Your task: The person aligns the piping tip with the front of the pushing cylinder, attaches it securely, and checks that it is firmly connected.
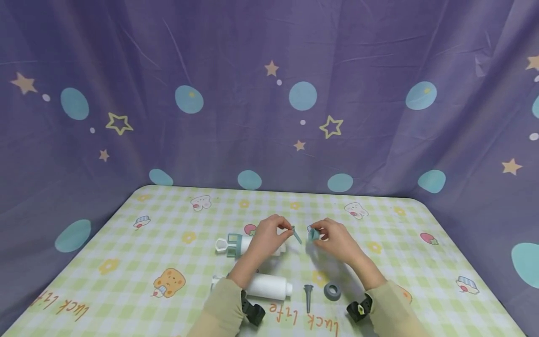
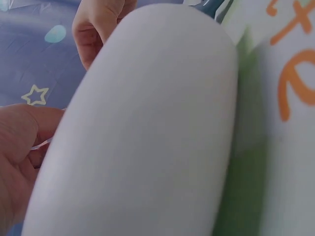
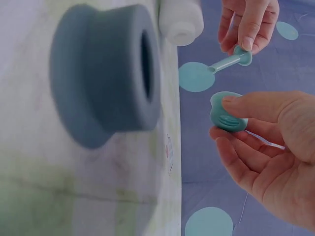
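Note:
My left hand (image 1: 269,234) pinches a slim teal tube (image 3: 227,62) by its flanged end, the stem pointing down toward the right hand in the head view. My right hand (image 1: 337,239) holds a small rounded teal cap (image 3: 227,114) between thumb and fingers; ridges show on its side. Tube and cap are apart, above the table. Behind the left hand lies a white bottle with a teal collar (image 1: 234,245) and a white loop. Another white bottle (image 1: 271,286) lies under the left forearm and hides much of the left hand's work in the left wrist view.
Near the front, between the forearms, a dark grey flanged tube (image 1: 308,297) and a dark grey collar ring (image 1: 332,291) lie on the checked tablecloth (image 1: 366,299). A purple curtain (image 1: 236,61) hangs behind the table. Both wrists carry black cameras (image 1: 254,312).

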The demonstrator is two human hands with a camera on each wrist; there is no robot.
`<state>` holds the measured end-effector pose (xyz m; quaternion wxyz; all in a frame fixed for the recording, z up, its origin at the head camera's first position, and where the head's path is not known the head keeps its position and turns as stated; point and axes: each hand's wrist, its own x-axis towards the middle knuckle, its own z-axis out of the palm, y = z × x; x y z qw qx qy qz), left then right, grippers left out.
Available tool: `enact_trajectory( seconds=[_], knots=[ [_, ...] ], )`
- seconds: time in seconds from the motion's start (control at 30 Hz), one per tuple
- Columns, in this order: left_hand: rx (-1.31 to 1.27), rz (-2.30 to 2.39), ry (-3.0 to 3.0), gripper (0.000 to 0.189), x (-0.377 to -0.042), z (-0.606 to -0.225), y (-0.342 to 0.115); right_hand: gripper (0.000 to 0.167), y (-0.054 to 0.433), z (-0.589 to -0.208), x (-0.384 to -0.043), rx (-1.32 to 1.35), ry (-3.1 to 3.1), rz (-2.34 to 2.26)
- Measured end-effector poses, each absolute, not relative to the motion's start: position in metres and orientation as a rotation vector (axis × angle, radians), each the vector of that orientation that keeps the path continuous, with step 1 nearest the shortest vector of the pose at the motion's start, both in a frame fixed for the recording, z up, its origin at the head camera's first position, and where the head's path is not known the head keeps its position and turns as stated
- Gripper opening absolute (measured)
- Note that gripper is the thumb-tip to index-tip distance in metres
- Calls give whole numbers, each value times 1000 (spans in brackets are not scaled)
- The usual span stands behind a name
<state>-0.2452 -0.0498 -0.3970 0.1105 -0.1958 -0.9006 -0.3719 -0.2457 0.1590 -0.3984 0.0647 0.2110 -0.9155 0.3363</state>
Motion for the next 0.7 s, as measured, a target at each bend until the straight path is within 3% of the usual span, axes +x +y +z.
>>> enact_trajectory(
  seconds=[0.7],
  knots=[
    [-369,-1223,-2398,8,-244,-391,-58,33,145,-392,-245,560,-2692,1184]
  ],
)
